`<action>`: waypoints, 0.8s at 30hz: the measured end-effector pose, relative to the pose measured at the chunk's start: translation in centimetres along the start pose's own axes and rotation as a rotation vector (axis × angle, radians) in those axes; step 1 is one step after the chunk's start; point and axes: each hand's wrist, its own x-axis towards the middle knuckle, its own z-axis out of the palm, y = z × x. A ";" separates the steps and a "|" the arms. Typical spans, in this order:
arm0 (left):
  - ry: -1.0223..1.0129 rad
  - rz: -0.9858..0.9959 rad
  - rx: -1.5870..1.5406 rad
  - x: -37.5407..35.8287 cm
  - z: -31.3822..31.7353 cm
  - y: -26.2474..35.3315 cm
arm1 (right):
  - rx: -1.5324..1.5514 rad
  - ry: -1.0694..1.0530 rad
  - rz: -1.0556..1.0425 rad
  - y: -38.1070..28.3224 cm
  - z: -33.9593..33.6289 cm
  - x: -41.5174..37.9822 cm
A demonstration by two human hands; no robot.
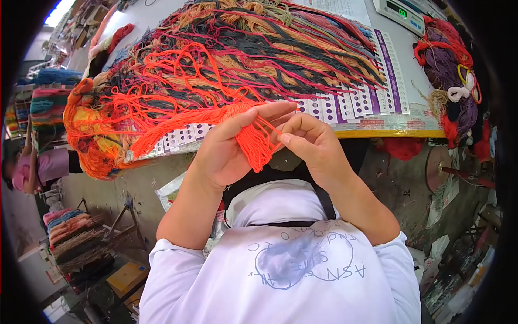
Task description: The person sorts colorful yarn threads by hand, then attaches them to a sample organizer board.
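Observation:
A bundle of bright orange yarn (251, 141) lies across the palm of my left hand (220, 151), whose fingers curl round it near the table edge. To its right, my right hand (312, 141) is closed, thumb and index finger pinching a few orange strands drawn out from the bundle. The orange yarn trails left over a large spread of black, tan and pink yarn (270, 48) on the table. Punched cards with purple strips (391, 73) stick out from under that yarn.
A digital scale (400, 13) sits at the back right, beside purple and red skeins (445, 70). The table's yellow front edge (388, 133) runs just beyond my hands. At the far left are a person in pink (48, 167) and stacked yarn (70, 232).

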 end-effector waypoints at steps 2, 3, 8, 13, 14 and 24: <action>0.026 0.012 0.040 0.1 0.1 -0.1 | -0.024 0.023 0.026 0.4 -0.2 0.1; 0.047 0.024 0.084 0.1 0.2 -0.1 | -0.049 0.046 0.046 0.5 -0.3 0.1; 0.032 -0.015 0.096 0.3 -0.1 0.0 | -0.120 0.111 -0.019 0.6 1.1 0.6; 0.025 -0.018 0.107 0.4 0.2 -0.1 | -0.252 0.112 -0.041 1.3 0.5 0.8; 0.038 -0.011 0.125 0.4 0.2 -0.1 | -0.200 0.113 -0.026 1.3 0.5 0.7; 0.074 0.087 0.240 -0.3 -0.2 0.6 | 0.044 0.113 0.020 0.1 1.1 0.5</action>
